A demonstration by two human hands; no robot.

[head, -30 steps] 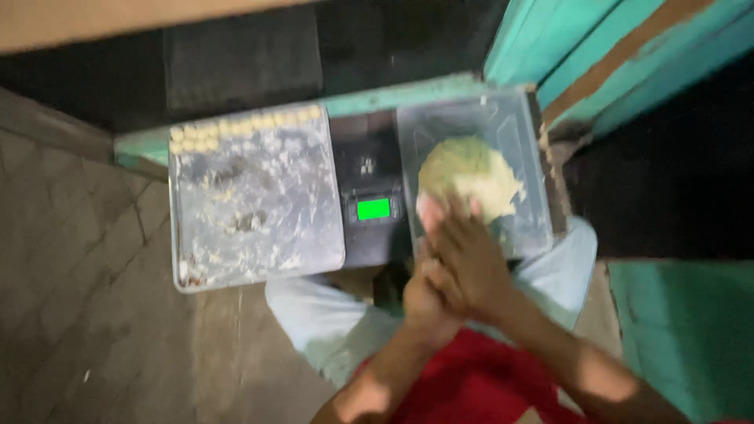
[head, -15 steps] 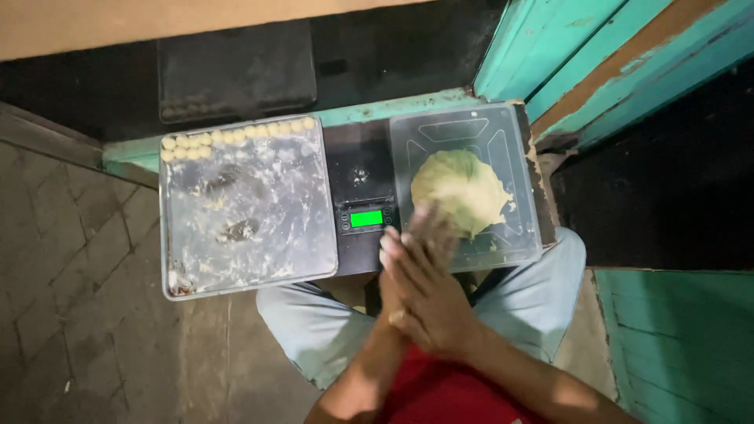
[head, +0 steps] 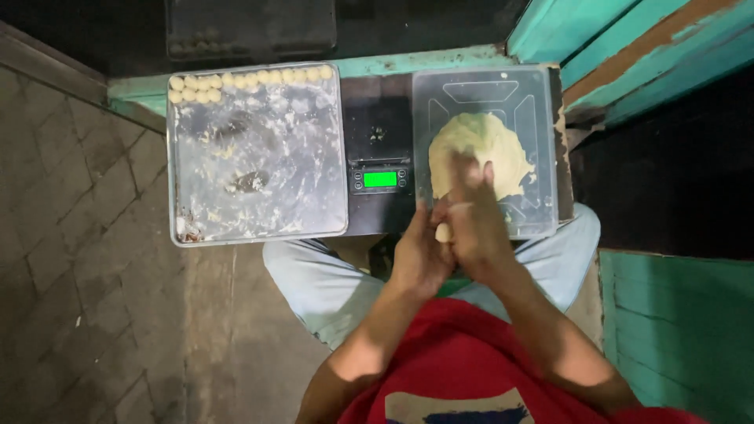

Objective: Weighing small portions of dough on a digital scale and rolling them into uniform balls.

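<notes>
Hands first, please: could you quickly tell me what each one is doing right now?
Left hand: cupped against the right, pressing a small dough piece.
Right hand: flat over the same dough piece, fingers extended.

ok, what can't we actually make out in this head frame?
- Small dough piece: mostly hidden between left hand and right hand; its shape is unclear.
- Dough mound in the clear tray: near edge covered by the right fingers.
- Scale: green display too small to read.
- Dark tray: cut off by the top edge.
</notes>
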